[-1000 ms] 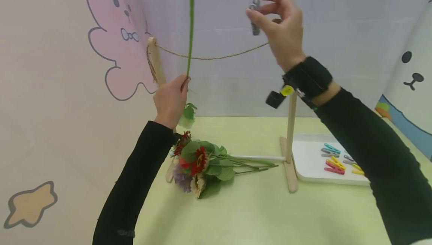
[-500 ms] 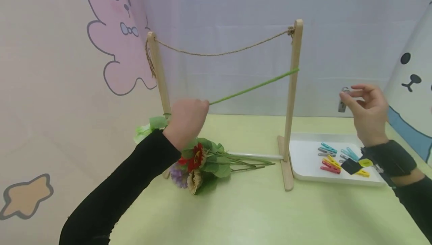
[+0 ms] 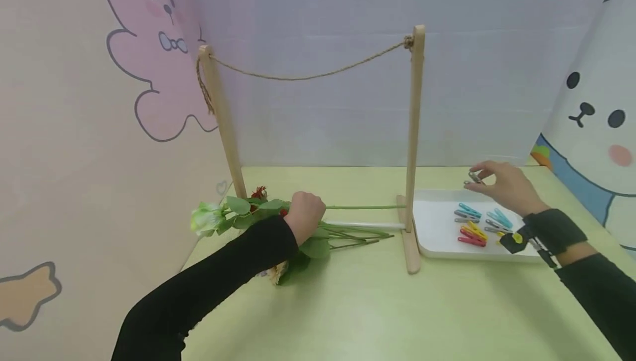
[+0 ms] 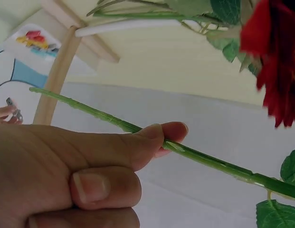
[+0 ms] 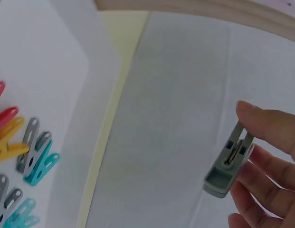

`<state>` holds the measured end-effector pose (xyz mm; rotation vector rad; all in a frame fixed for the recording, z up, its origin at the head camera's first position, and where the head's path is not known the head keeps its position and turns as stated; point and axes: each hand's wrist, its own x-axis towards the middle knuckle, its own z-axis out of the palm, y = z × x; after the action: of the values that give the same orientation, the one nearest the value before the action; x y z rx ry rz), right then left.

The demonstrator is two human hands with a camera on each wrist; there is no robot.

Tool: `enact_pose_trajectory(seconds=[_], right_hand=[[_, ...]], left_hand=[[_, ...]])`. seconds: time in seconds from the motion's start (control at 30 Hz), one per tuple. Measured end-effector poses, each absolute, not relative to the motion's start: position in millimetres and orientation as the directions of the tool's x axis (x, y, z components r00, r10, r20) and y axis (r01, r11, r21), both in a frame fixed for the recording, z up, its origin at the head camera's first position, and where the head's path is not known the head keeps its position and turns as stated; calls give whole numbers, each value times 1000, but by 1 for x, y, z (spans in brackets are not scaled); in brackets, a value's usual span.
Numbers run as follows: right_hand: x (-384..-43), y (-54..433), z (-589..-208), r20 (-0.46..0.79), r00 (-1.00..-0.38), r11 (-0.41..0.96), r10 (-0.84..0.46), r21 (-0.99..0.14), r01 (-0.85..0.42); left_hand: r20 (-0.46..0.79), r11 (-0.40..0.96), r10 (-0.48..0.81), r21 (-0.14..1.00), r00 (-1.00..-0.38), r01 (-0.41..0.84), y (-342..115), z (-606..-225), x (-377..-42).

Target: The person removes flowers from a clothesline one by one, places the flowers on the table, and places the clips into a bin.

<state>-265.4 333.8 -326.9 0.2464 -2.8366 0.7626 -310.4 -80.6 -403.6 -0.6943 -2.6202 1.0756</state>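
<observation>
My left hand (image 3: 307, 214) pinches the green stem (image 4: 204, 159) of an artificial flower between thumb and forefinger. Its pale green-white bloom (image 3: 206, 218) points left, and the stem lies nearly level, low over other artificial flowers on the table. One of those, a red flower (image 4: 275, 57), shows close by in the left wrist view. Over the far side of the white tray (image 3: 432, 248), my right hand (image 3: 507, 187) pinches a grey clothespin (image 5: 228, 161) by its handle end, its jaw end pointing away from the fingers.
Behind the flowers stands a wooden frame, its right post (image 3: 413, 129) beside the tray and a sagging twine rope (image 3: 298, 78) across the top. Yellow, red, blue and grey clothespins (image 3: 472, 234) lie in the tray. A white bar (image 3: 365, 225) joins the frame's feet.
The left hand has come down and turned the flower from stem-up to level, bloom to the left. My right hand has moved from the rope's right end down over the tray, still holding the clothespin.
</observation>
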Motion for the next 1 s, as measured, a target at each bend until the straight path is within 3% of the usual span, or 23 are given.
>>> enact_pose_trajectory(seconds=[0.23,0.43,0.57,0.73,0.93,1.0], right_hand=[[-304,312,-359,-10,-956,909,-292,-314,-274],[-316,298,-387,-66,-934,912,-350,-250,-324],[-322,298,-405,-72,-930,921,-362,-181,-344],[-325,295,-418,-96,-921,920,-377,-151,-361],[-329,294,-423,-184,-914,926,-361,-187,-328],[-329,293,-421,-194,-914,926,-356,-207,-316]], left_hand=[[-166,573,352,-740,-921,353,-53,-340,-256],[-32,582,477,-737,-878,343,-65,-469,-328],[-43,603,504,-697,-863,387,-66,-487,-340],[-19,606,567,-667,-823,433,-79,-536,-372],[-130,631,466,-644,-875,432,-69,-470,-330],[-103,638,476,-643,-874,423,-71,-461,-326]])
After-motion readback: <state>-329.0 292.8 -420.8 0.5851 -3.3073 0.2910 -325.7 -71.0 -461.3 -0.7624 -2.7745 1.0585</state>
